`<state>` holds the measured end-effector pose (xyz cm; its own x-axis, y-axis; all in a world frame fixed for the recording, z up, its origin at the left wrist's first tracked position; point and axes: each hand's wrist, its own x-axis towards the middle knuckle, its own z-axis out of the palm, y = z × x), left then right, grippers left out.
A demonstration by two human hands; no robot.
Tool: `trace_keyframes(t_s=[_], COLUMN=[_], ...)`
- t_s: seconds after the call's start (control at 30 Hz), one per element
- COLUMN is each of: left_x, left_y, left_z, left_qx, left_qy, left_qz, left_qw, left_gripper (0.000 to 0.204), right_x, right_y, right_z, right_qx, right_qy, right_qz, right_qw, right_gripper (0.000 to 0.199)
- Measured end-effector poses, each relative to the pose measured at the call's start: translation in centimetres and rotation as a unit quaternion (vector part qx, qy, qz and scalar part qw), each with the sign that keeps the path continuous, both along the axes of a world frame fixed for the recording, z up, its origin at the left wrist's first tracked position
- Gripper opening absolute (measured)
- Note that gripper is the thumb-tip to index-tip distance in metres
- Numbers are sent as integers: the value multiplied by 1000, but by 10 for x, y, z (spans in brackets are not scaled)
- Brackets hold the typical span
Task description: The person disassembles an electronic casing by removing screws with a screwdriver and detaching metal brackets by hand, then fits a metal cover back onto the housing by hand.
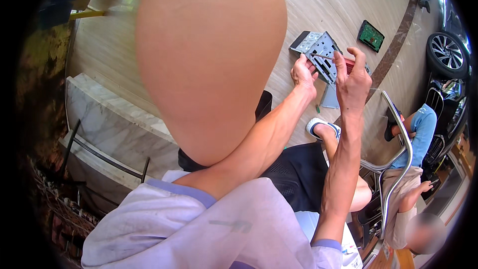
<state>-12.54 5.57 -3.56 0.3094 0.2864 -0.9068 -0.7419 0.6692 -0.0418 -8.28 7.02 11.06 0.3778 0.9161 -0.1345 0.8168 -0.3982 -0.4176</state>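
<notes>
left hand (pixel 303 72): fingers curled onto the near left edge of the metal bracket plate (pixel 324 56), pinching it, plate tilted up off the floor.
right hand (pixel 352 77): closed around a red-handled screwdriver (pixel 337 60); handle sits in the fist, thin shaft runs left and its tip touches the plate face.
metal bracket plate: grey, perforated with slots and holes, held between both hands over the wooden floor (pixel 328 0), upper middle of the view. Its far left corner overlaps a flat grey and black module (pixel 304 41) lying on the floor.
green circuit board (pixel 371 35): flat on the floor, beyond and right of the plate, apart from it, close to the dark inlay strip (pixel 393 50) running across the floor.
grey finned part (pixel 329 96): on the floor just below the right hand, partly hidden by the wrist.
small green bit (pixel 317 108): on the floor beside the finned part; too small to tell what it is.
own legs: dark shorts (pixel 298 172), one foot in a white slipper (pixel 322 127) on the floor beneath the hands.
chrome chair frame (pixel 398 134): right of the right forearm.
second person (pixel 416 169): seated at the right edge, blue top, tan shorts, hands away from the plate.
car wheel (pixel 447 52): far right edge, dark bodywork around it.
marble ledge (pixel 114 119): left, with a black rail in front.
occlusion: large blurred skin-toned shape fills the upper centre, hiding the floor behind it.
</notes>
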Motion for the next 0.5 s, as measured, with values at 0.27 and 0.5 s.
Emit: trace_keyframes(t_s=[0.27, 0.5], left_x=[0, 0], left_y=[-1, -1], left_z=[-2, -5], left_qx=[12, 14], left_qy=[1, 2], left_qz=[-4, -16], left_qw=[1000, 1000], left_gripper=[55, 57], right_x=[6, 4], right_y=[-9, -4], right_z=[-1, -2], right_qx=[71, 54], right_qy=[108, 18], right_qz=[40, 45], right_qw=[991, 997], right_gripper=[27, 28])
